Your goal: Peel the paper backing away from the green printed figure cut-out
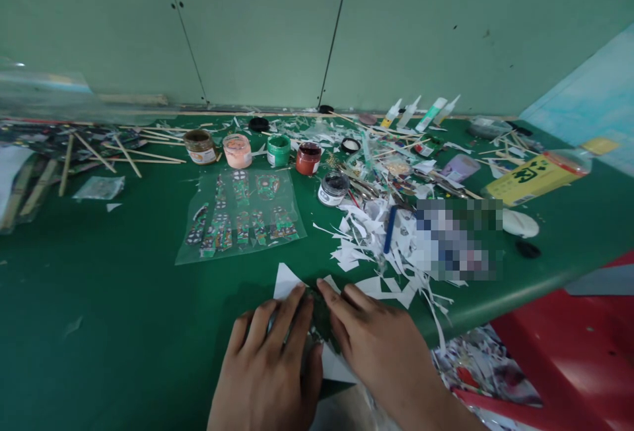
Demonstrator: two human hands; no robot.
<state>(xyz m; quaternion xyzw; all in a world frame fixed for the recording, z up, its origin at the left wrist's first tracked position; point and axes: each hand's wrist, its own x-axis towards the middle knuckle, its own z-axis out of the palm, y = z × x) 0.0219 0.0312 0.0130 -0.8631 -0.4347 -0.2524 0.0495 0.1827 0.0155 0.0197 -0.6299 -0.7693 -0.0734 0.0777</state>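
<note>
Over on the table [123,312], near its front edge, I see the left hand [267,358] and right hand [376,332] side by side over some paper [286,280]. Beyond them, slightly left, lies a plastic sheet [288,200], with jars [278,152] lined up behind it. Sticks [66,164] lie left of the jars; paper scraps [349,256] heap rightward, with a bottle [537,177] farther right. The wall [267,28] stands behind everything.

Dark green piece [322,316] mostly covered by left hand [270,355] and right hand [379,335]
Pixelated patch [458,239] obscures part of the counter [99,299]; right edge cuts off red surface [569,335]
</note>
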